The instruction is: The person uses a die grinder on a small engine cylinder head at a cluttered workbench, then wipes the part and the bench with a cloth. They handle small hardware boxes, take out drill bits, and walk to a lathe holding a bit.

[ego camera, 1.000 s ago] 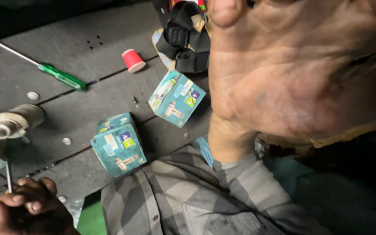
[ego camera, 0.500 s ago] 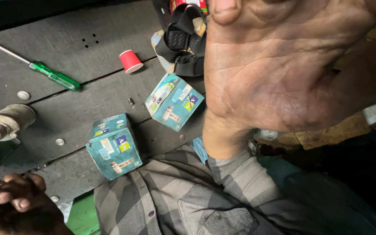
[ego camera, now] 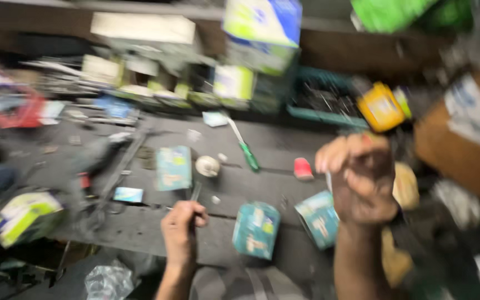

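Head view: left hand closed round thin tool, shaft pointing away toward teal box. Right hand curled shut, raised, seemingly empty, farther off

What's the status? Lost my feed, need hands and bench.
Left hand fisted on thin tool. Right hand raised, curled, contents unclear. Teal boxes between them. Picture blurred.

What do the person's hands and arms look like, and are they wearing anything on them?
Both hands are bare, with no gloves. The left hand and its forearm show no sleeve. The right hand is bare too, and its forearm looks uncovered as far as it shows. A dark band may sit at the right wrist, but the picture is too blurred to be sure. No rings can be made out.
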